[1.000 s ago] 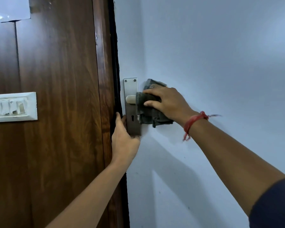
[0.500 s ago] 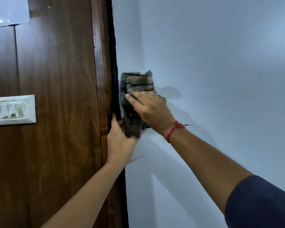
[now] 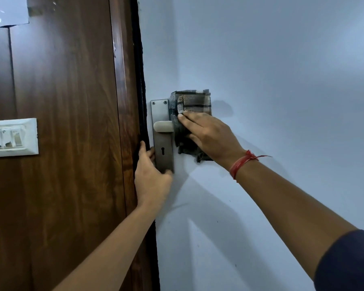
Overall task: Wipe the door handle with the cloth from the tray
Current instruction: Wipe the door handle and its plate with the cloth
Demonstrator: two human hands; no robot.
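Note:
A cream door handle sticks out from a steel plate with a keyhole, on the pale blue door. A dark checked cloth is wrapped over the handle's right part. My right hand presses the cloth onto the handle, fingers pointing left. My left hand grips the door's edge just below and left of the plate, thumb on the plate's lower corner. The handle's outer length is hidden under cloth and hand.
Brown wooden panelling fills the left side, with a white switch board mounted on it. A dark gap runs between the panelling and the door. A red thread is tied round my right wrist.
My right hand slid the cloth right along the handle, off the plate. The plate's top and the handle's base show again. My left hand stays on the door edge.

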